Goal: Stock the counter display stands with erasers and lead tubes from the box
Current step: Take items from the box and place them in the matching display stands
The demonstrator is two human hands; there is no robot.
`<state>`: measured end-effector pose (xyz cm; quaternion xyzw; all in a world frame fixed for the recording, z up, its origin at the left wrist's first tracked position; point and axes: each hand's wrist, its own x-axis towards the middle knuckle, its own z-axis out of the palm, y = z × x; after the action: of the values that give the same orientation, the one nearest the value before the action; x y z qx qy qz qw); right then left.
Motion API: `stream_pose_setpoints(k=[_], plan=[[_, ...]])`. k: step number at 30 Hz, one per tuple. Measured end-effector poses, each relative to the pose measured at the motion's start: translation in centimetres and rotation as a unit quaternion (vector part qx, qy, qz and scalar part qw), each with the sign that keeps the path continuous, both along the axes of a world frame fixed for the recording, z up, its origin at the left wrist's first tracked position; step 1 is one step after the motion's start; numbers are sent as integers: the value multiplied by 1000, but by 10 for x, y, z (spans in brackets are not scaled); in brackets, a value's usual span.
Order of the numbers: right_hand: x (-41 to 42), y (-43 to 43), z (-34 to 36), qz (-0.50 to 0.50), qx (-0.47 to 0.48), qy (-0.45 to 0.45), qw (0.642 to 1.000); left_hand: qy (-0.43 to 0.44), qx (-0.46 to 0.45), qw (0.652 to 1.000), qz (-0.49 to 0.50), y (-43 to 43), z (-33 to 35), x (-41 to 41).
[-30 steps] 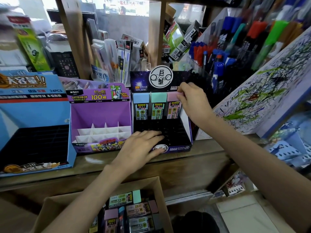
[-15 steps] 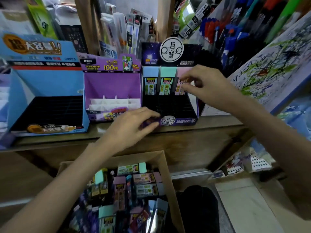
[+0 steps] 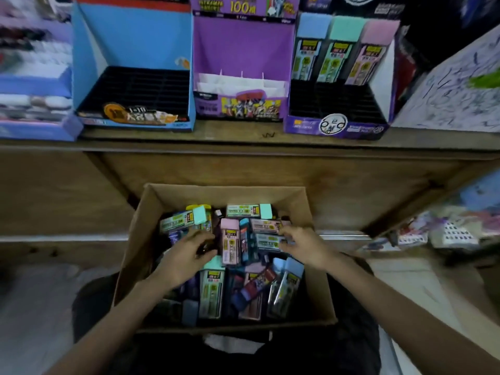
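Left hand [image 3: 186,257]: having left the stand's front edge, now reaching into the cardboard box [image 3: 135,239], fingers curled loosely, holding nothing.
Right hand [image 3: 303,243]: withdrawn from the dark purple display stand [image 3: 335,128], fingers spread, touching lead tubes [image 3: 230,243] between both hands.

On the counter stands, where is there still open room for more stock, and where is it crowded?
Open: the blue stand's black tray, the purple stand's white dividers, and the dark stand's slots in front of its three packs. Crowded: the cardboard box, holding both hands.
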<state>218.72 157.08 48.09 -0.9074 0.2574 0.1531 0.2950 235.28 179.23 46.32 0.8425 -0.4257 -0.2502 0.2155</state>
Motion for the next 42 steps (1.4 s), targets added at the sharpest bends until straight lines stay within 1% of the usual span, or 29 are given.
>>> stream_pose_setpoints(k=[3, 6, 7, 9, 11, 13, 15, 17, 18, 21, 24, 26, 27, 29, 31, 33, 35, 38, 40, 41, 42], plan=[[4, 19, -35, -25, -36, 3, 999, 9, 6, 1000, 4, 8, -19, -5], [6, 39, -48, -57, -44, -8, 997, -31, 47, 998, -30, 11, -28, -11], [5, 45, -50, -53, -51, -8, 997, -36, 63, 996, -46, 12, -30, -13], [-1, 55, -54, -9, -66, -8, 998, -38, 83, 994, -67, 16, -32, -18], [-7, 61, -55, 42, -71, -27, 996, -30, 70, 996, -37, 22, -35, -22], [-12, 66, -53, 55, -61, -58, 995, 19, 35, 997, 72, 25, -35, -25], [-17, 71, -51, 16, -57, -98, 993, 79, 8, 982, 174, 25, -34, -26], [-23, 77, -49, -60, -79, -116, 988, 110, 11, 972, 209, 22, -34, -27], [-24, 79, -48, -105, -90, -109, 984, 115, 17, 969, 216, 19, -35, -29], [-19, 80, -46, -220, -95, -60, 969, 109, 46, 968, 221, 9, -36, -34], [-3, 83, -45, -276, -112, -12, 955, 52, 131, 969, 201, -1, -39, -38], [8, 86, -46, -304, -131, 9, 944, 45, 151, 967, 200, -3, -38, -41], [12, 86, -48, -313, -132, 12, 940, 55, 138, 968, 202, -3, -38, -40], [17, 84, -53, -322, -99, 0, 941, 99, 83, 967, 220, 0, -37, -38], [16, 79, -57, -324, -45, -34, 945, 161, 29, 955, 246, 5, -37, -35], [11, 75, -58, -317, -11, -76, 945, 209, -4, 942, 261, 11, -35, -32], [5, 71, -58, -312, 16, -105, 944, 238, -48, 927, 285, 15, -34, -30], [-3, 72, -57, -317, 81, -127, 936, 248, -110, 906, 326, 15, -28, -25], [-7, 74, -56, -353, 128, -150, 915, 280, -138, 881, 355, 13, -22, -22], [-9, 74, -56, -384, 161, -164, 894, 310, -154, 862, 371, 12, -20, -20], [-10, 73, -54, -419, 206, -179, 866, 340, -168, 842, 384, 11, -17, -19]])
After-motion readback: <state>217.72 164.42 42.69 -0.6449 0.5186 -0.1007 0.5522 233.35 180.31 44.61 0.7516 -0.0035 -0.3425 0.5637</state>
